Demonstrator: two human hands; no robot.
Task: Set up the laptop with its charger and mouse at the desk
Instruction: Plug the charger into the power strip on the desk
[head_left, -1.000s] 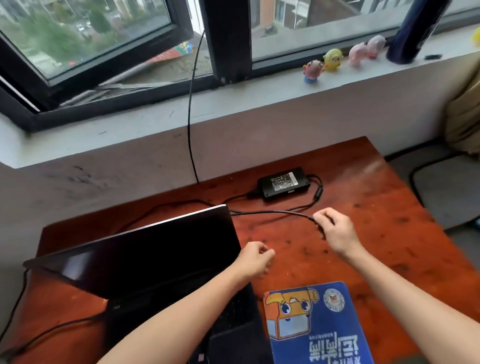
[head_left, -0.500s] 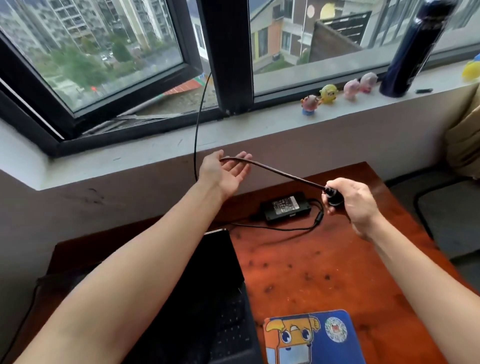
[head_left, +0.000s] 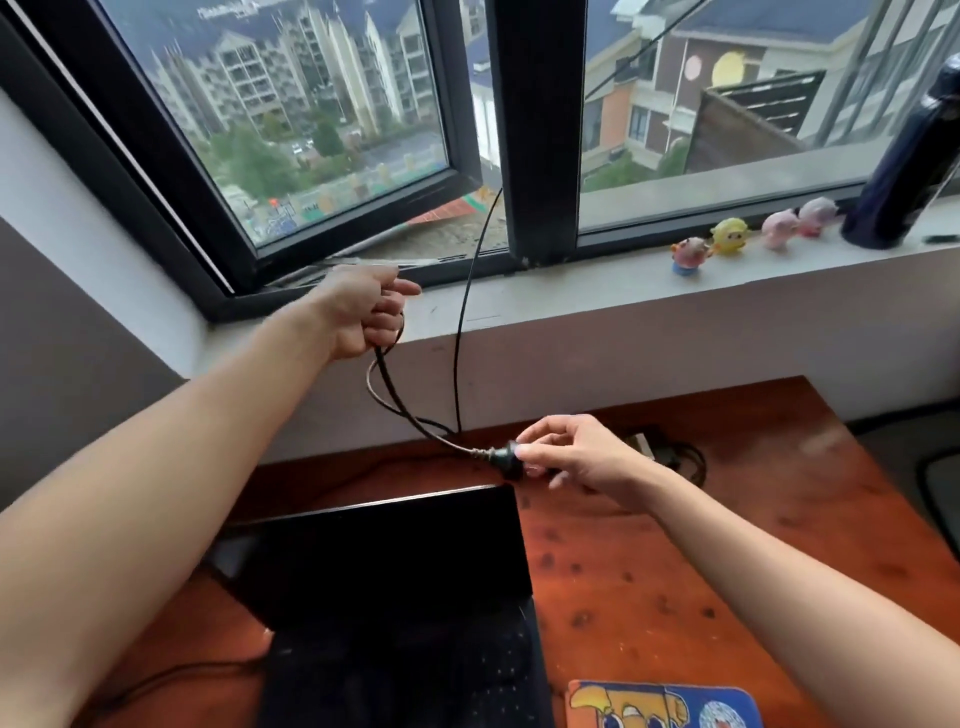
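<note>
An open black laptop (head_left: 395, 561) stands on the red-brown wooden desk (head_left: 727, 545), its screen dark. My right hand (head_left: 576, 457) pinches the black charger plug (head_left: 506, 457) above the laptop's back edge. From the plug the black charger cable (head_left: 395, 400) runs up and left in a loop into my left hand (head_left: 363, 312), which grips it in front of the window sill. The charger brick is almost wholly hidden behind my right hand, with only its coiled lead (head_left: 685, 457) showing. A blue mouse pad (head_left: 665, 704) lies at the desk's front edge. No mouse is visible.
A second thin black cable (head_left: 462, 332) hangs from the open window down behind the desk. On the white sill (head_left: 597, 296) stand several small toy figures (head_left: 727, 236) and a dark blue bottle (head_left: 904, 156). Another cable (head_left: 171, 675) leaves the laptop's left side.
My left hand moved left and closed round the cable, which now hangs in a loop. My right hand shifted left with the plug, over the laptop's back edge. The view tilted upward.
</note>
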